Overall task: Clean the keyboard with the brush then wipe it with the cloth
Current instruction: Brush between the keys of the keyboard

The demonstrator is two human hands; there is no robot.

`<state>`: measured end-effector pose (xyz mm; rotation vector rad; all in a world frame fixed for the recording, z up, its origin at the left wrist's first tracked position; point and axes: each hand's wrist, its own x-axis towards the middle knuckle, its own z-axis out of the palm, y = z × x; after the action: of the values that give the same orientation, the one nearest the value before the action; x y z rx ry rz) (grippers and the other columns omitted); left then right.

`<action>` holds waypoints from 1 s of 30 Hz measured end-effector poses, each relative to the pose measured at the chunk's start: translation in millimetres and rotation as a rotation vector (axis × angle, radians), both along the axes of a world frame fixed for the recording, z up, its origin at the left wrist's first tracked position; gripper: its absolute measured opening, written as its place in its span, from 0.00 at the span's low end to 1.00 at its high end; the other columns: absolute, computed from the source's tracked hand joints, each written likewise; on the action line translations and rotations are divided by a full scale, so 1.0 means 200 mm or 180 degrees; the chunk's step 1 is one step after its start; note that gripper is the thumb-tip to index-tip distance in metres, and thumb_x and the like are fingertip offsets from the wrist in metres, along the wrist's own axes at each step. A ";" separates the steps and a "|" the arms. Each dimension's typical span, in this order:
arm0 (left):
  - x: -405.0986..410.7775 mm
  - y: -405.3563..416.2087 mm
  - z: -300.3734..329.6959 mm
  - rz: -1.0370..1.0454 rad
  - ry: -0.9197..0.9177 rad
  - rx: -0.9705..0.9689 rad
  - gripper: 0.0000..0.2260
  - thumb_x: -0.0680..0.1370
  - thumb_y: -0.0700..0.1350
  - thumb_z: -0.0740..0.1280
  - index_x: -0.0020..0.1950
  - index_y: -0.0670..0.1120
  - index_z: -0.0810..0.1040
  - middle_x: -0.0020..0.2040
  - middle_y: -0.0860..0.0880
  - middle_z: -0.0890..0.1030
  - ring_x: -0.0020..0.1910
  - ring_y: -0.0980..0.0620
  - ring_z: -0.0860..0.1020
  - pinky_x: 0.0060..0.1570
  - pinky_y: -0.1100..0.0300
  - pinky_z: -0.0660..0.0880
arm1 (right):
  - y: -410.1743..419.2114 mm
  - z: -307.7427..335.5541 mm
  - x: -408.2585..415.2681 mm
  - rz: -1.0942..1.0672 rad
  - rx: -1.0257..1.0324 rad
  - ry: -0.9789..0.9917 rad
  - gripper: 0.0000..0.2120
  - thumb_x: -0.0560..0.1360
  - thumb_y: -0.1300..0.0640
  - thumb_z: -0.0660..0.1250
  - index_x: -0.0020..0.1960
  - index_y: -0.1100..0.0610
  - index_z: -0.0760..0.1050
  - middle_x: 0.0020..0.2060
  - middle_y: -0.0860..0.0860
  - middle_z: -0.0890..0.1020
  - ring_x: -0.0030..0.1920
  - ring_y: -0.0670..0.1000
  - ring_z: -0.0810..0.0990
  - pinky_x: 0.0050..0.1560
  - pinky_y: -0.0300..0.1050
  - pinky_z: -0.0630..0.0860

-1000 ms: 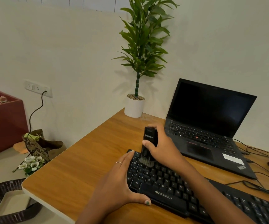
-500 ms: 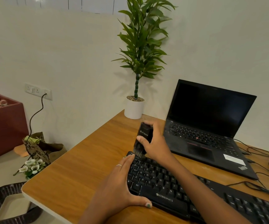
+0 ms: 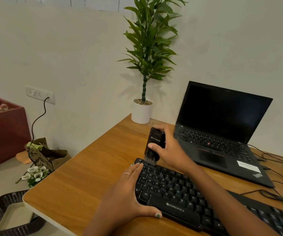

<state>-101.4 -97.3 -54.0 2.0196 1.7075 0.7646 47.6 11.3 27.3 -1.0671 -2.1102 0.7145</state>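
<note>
An office workstation is shown. A wooden desk (image 3: 79, 183) is set against a plain white wall (image 3: 79, 53), on which a socket strip (image 3: 39, 94) is mounted. An open laptop (image 3: 222, 132), an external keyboard (image 3: 179, 193), trailing cables (image 3: 276, 195) and a potted plant (image 3: 145, 62) are placed on the desk.

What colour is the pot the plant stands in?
White. The pot shows plainly in the head view, at the desk's far corner.

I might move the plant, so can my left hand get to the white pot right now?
Probably yes: the left hand only steadies the keyboard, and bare desk lies between it and the white pot.
</note>
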 end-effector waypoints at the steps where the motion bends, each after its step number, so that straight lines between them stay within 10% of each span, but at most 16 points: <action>1: 0.00 0.00 0.00 0.0004 0.0004 0.0006 0.60 0.57 0.76 0.69 0.78 0.57 0.42 0.77 0.64 0.43 0.74 0.65 0.46 0.72 0.62 0.53 | 0.00 -0.03 -0.01 0.0016 -0.0027 -0.0035 0.23 0.75 0.56 0.66 0.63 0.45 0.58 0.50 0.43 0.72 0.50 0.48 0.77 0.49 0.47 0.80; 6: 0.00 0.00 0.00 0.0001 0.0031 -0.0017 0.60 0.57 0.76 0.69 0.78 0.58 0.40 0.77 0.64 0.43 0.72 0.67 0.45 0.72 0.63 0.53 | 0.04 0.07 0.06 -0.0019 0.0254 -0.1239 0.25 0.76 0.55 0.65 0.67 0.46 0.56 0.52 0.47 0.71 0.49 0.48 0.74 0.41 0.38 0.75; 11: 0.00 0.00 0.00 -0.0014 0.0015 0.0025 0.60 0.57 0.76 0.69 0.78 0.58 0.40 0.77 0.64 0.43 0.73 0.67 0.45 0.72 0.63 0.52 | 0.00 -0.01 0.04 -0.0102 0.0063 -0.0028 0.23 0.75 0.56 0.66 0.63 0.45 0.59 0.51 0.47 0.73 0.50 0.47 0.76 0.40 0.34 0.75; 30: 0.00 0.00 0.00 0.0020 0.0031 0.0025 0.59 0.57 0.76 0.69 0.78 0.58 0.41 0.77 0.63 0.44 0.74 0.66 0.46 0.73 0.61 0.53 | -0.01 -0.11 0.00 -0.0185 0.0513 -0.0003 0.23 0.75 0.55 0.66 0.65 0.45 0.59 0.50 0.44 0.73 0.48 0.45 0.77 0.43 0.42 0.80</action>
<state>-100.4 -96.8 -54.3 2.0272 1.7197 0.7660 46.7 10.1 4.9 -1.0357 -2.0896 0.5068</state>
